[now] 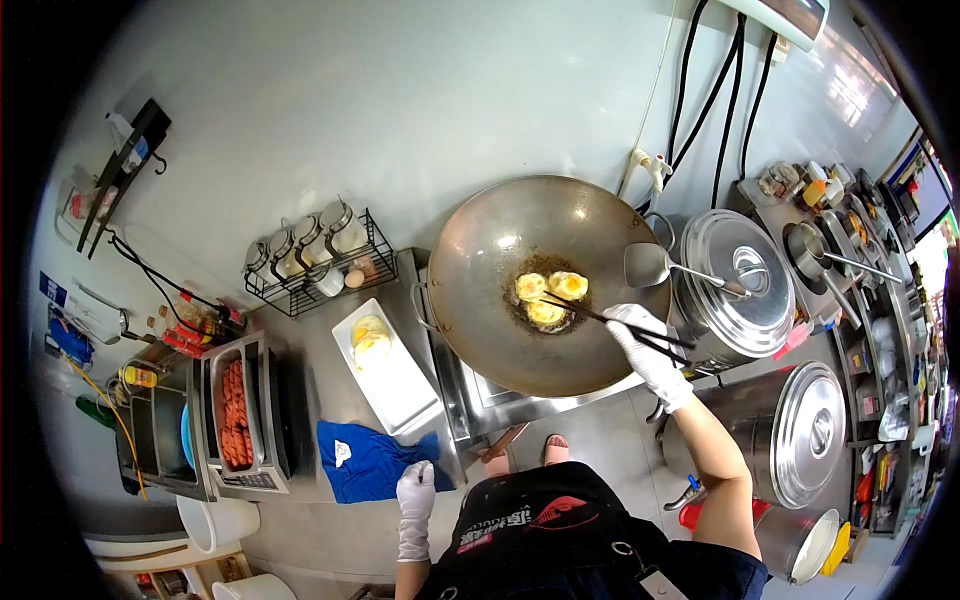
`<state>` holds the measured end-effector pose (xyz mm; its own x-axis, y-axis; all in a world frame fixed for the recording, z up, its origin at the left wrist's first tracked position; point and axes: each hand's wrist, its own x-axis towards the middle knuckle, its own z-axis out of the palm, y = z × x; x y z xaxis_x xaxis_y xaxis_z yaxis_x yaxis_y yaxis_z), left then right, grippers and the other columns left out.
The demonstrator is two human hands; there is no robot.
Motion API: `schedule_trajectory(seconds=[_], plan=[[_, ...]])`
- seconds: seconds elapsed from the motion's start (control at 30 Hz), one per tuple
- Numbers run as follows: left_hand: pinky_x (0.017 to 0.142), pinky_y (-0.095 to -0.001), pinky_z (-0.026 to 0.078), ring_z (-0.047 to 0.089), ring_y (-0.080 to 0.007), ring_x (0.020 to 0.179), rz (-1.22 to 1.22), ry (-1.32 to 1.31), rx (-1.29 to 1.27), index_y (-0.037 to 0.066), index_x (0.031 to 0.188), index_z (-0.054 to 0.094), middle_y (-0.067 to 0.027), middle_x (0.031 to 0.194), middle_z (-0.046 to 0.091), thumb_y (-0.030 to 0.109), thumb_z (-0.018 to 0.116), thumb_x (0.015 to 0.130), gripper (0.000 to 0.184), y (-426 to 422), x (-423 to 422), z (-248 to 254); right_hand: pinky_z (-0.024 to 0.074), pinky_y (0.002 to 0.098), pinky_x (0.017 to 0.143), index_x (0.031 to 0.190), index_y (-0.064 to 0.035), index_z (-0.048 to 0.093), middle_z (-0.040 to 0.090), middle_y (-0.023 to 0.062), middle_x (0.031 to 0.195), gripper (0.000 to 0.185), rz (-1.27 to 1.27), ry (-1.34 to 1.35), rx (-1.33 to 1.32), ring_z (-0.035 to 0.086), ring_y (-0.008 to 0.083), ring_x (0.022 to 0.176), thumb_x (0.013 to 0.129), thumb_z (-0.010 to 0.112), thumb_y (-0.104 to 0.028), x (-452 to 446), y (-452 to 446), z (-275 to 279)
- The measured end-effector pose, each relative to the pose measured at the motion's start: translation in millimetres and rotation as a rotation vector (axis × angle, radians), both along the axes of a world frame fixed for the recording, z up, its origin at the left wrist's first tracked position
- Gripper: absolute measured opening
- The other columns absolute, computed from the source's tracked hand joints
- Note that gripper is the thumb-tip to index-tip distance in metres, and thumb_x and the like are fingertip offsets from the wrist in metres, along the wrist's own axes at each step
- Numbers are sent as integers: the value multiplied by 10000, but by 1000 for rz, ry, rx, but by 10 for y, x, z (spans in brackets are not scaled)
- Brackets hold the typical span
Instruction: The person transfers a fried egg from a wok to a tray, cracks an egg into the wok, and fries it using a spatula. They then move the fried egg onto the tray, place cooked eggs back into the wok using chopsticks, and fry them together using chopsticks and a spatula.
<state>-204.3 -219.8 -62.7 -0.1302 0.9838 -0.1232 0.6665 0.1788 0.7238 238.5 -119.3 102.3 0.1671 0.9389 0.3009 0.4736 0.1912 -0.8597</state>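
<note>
My right hand [648, 352], in a white glove, is closed around a pair of dark chopsticks [590, 314]. Their tips reach the fried eggs [545, 312] at the bottom of a large wok [490, 290]. Three yellow-and-white egg pieces lie close together there in oil. A spatula [650, 264] rests against the wok's right rim, its handle over a lidded pot. My left hand [415, 490], also gloved, is closed in a loose fist beside a blue cloth [365, 462] at the counter's edge; nothing shows in it. On a white rectangular tray [410, 405] sits more fried egg [371, 340].
A wire rack [320, 262] with lidded jars and an egg stands behind the tray. To the left, a metal container [262, 390] holds reddish meat. Large lidded pots [735, 285] stand right of the wok. Black cables [720, 110] hang on the wall near a tap [655, 168].
</note>
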Motion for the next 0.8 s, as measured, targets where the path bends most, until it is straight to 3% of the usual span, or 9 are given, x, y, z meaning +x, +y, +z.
schedule_trajectory(seconds=[0.1,0.17,0.37,0.5,0.57,0.6,0.67,0.7,0.8], plan=[[738,-359,531,674,-300,819,-22,28,19,2,948,686,-177,923,679,210,623,882,227,13,24,26,497,320,857,946,8,660,667,142,941,149,167,-72,45,638,262,931,821,679,-69,-97,127,-194],[741,-364,530,671,-307,824,-35,36,28,2,947,686,-179,926,679,213,620,884,230,13,25,-20,516,347,836,965,-28,660,670,136,950,203,240,-255,302,647,290,910,811,694,-156,-121,251,-392],[741,-368,529,666,-317,821,-12,19,34,3,943,687,-182,924,678,219,622,880,234,-63,-19,-150,530,342,786,992,-66,654,669,99,962,197,339,-711,221,645,291,881,833,666,-180,-220,381,-543],[739,-367,527,665,-313,816,12,50,18,4,939,687,-182,917,678,209,626,872,225,-91,-1,-68,506,286,771,968,-41,628,651,92,966,131,242,-526,244,639,228,876,884,620,-141,-58,384,-438],[740,-369,527,666,-311,817,21,43,-20,4,937,687,-181,915,679,209,623,871,224,-94,0,-62,483,262,805,946,-22,632,659,80,948,120,49,-101,287,631,198,884,902,610,-131,12,453,-361],[740,-370,526,666,-309,818,24,40,-40,5,936,687,-180,914,679,209,621,871,224,-94,-3,-63,475,259,823,948,-14,645,668,75,942,127,-69,96,131,629,191,891,902,613,-128,150,563,-478],[740,-370,526,666,-308,821,-19,58,-15,5,938,687,-180,916,679,213,618,871,229,-92,-28,-171,467,263,846,961,-3,678,686,66,946,158,-267,231,68,622,156,890,898,629,-138,247,717,-517],[739,-371,526,666,-308,822,-43,69,-1,6,938,686,-180,917,679,215,616,871,231,-72,-37,-206,489,273,821,1053,-9,673,679,47,957,205,-330,258,33,607,132,877,894,630,-131,363,794,-624],[741,-370,526,665,-310,827,-49,50,3,7,944,685,-181,922,677,218,611,872,236,-23,44,-103,532,282,799,1056,26,661,674,82,961,283,-372,429,80,621,150,889,890,658,-203,488,913,-724]])
